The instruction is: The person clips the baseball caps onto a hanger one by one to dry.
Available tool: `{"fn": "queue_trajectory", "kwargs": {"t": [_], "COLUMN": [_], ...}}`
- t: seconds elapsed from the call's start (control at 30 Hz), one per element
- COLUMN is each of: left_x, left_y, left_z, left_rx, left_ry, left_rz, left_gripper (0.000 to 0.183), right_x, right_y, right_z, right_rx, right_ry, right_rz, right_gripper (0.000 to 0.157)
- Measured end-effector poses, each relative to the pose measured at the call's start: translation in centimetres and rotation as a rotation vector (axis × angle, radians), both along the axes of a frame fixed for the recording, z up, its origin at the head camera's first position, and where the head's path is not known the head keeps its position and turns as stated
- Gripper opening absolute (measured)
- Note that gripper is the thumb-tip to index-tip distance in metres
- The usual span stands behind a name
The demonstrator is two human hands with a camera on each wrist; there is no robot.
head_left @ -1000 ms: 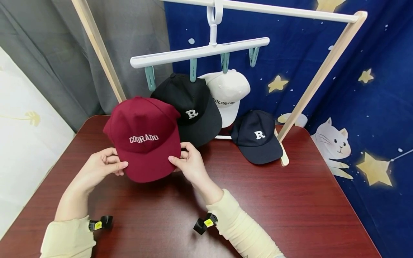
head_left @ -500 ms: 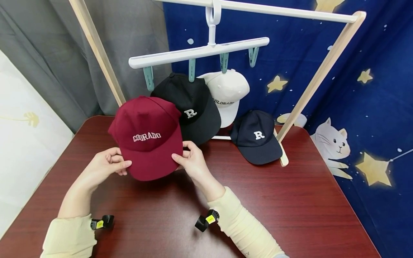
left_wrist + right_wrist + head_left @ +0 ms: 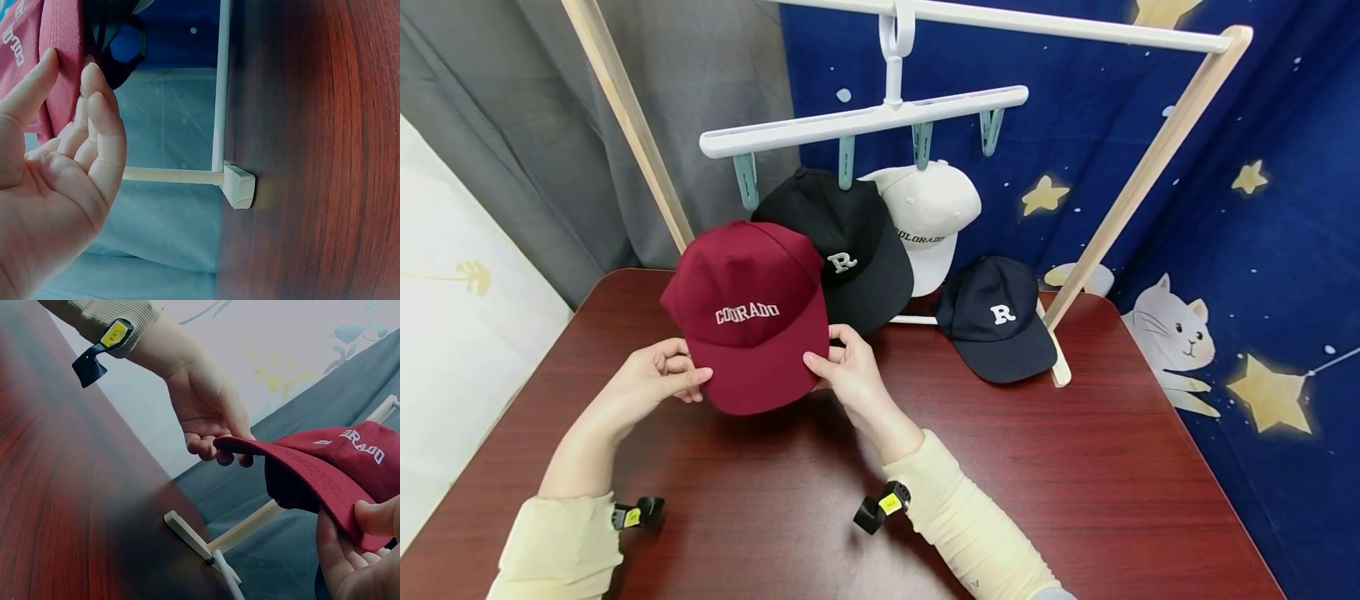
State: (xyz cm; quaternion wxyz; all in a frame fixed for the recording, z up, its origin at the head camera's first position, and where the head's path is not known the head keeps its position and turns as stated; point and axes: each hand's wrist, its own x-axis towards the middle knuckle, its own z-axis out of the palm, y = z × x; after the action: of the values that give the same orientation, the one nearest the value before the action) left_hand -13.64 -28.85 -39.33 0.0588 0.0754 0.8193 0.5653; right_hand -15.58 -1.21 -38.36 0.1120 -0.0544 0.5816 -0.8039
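A dark red baseball cap (image 3: pixel 747 292) with white lettering is held brim toward me, raised over the table in front of the left end of the hanger. My left hand (image 3: pixel 651 379) pinches the left edge of its brim between thumb and fingers. On the brim's other side, my right hand (image 3: pixel 855 379) grips with the thumb on top and fingers underneath, as the right wrist view shows. Behind the red cap is a black cap (image 3: pixel 857 287) with a white R, partly covered by it. The leftmost teal clip (image 3: pixel 746 181) is just above and behind the red cap's crown.
A white hanger (image 3: pixel 820 127) with several teal clips hangs from a wooden rack (image 3: pixel 1150 175). A white cap (image 3: pixel 932 204) is under the third clip. At the right, a navy cap (image 3: pixel 997 321) is low by the rack's foot on the brown table (image 3: pixel 1037 500).
Both hands have shifted the red cap a little to the right and slightly up, keeping their hold on its brim. The other caps stay almost where they were.
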Motion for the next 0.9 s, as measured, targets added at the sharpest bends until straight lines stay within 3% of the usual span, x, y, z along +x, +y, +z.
{"fn": "queue_trajectory", "kwargs": {"t": [0.9], "left_x": [-1.2], "left_y": [-0.3], "left_z": [2.0], "left_rx": [-0.044], "left_ry": [-0.056], "left_rz": [-0.02], "left_gripper": [0.043], "right_x": [-0.2], "right_y": [-0.2], "right_z": [0.3], "right_rx": [-0.049], "right_ry": [-0.006], "right_rz": [-0.021], "right_gripper": [0.026]}}
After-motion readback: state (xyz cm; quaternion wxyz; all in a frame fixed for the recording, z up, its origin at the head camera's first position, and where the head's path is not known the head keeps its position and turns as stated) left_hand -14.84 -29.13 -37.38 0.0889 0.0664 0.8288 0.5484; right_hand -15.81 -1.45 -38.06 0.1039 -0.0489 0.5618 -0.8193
